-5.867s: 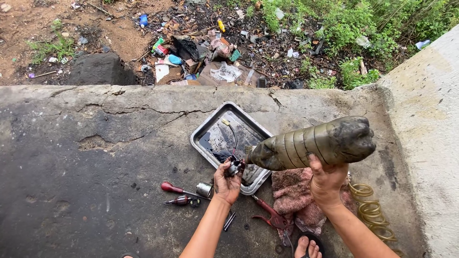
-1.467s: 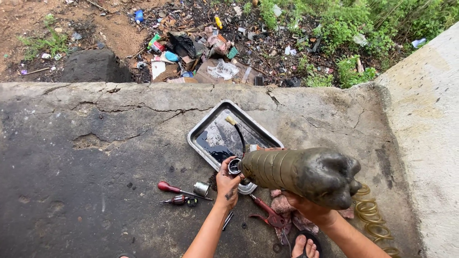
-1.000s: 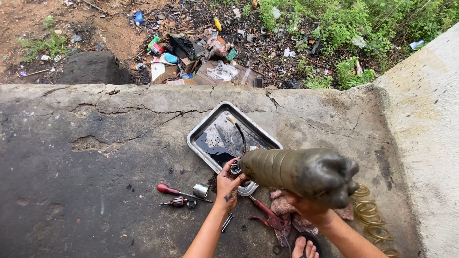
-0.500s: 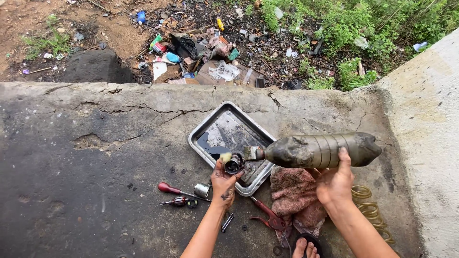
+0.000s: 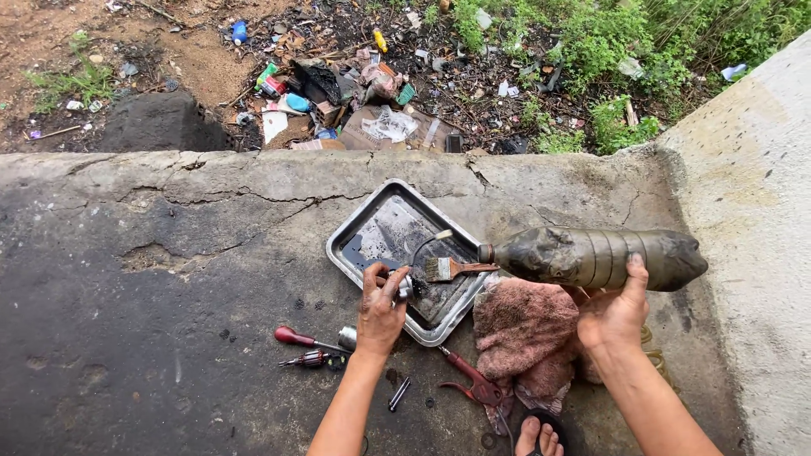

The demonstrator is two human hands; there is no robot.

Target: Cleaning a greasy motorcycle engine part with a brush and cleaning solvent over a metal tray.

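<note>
My right hand (image 5: pixel 615 314) grips a grimy ribbed plastic bottle (image 5: pixel 596 257), held level with its neck pointing left at the metal tray (image 5: pixel 355 230). My left hand (image 5: pixel 380 306) pinches a small round metal part (image 5: pixel 405 287) at the tray's near edge. A paintbrush (image 5: pixel 452 268) lies in the tray, which holds dark liquid, right beside the bottle's mouth.
A pink rag (image 5: pixel 524 325) lies under the bottle. Red-handled screwdrivers (image 5: pixel 297 339), a small metal cup (image 5: pixel 347 337) and red pliers (image 5: pixel 471 386) lie on the cracked concrete slab (image 5: pixel 144 279). A raised concrete curb (image 5: pixel 752 169) runs at right. Littered ground (image 5: pixel 355 76) lies beyond the slab's edge.
The bottle was tipped with its mouth down at the part over the tray; now it is raised level and drawn right, away from my left hand. The brush now shows in the tray.
</note>
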